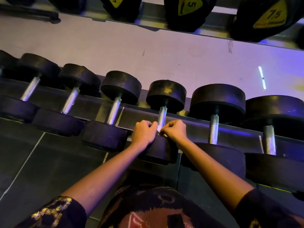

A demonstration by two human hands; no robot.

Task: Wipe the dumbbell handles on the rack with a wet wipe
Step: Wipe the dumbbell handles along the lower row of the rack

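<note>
Fingertips [153,125] of both hands are curled and pinched together on a small white wet wipe [159,128]. It is held between the left hand [143,133] and the right hand [174,131], which nearly touch. The wipe sits against the near end of a silver handle [162,115], just where the bar meets the near black head [158,150] of its dumbbell. Both wrists lie over that head. This dumbbell is the fourth from the left on the lower rack [194,120].

The wipe looks light, limp and damp, so it is likely to bunch or tear, and the handle's rough knurled steel may well snag it. The dumbbell looks heavy and should stay put on the rack, so it need not be lifted. The best hold is probably the wipe wrapped round the bar between the two heads, then slid toward the far end.

Counted: one wipe, two hands and six handles in plain view on the lower rack, with part of a seventh dumbbell cut off at the left edge. On the upper shelf [212,31], farther away, three labelled heads [189,12] show yellow tags. One reads 5, one reads 7.5, and the third is cut off.
</note>
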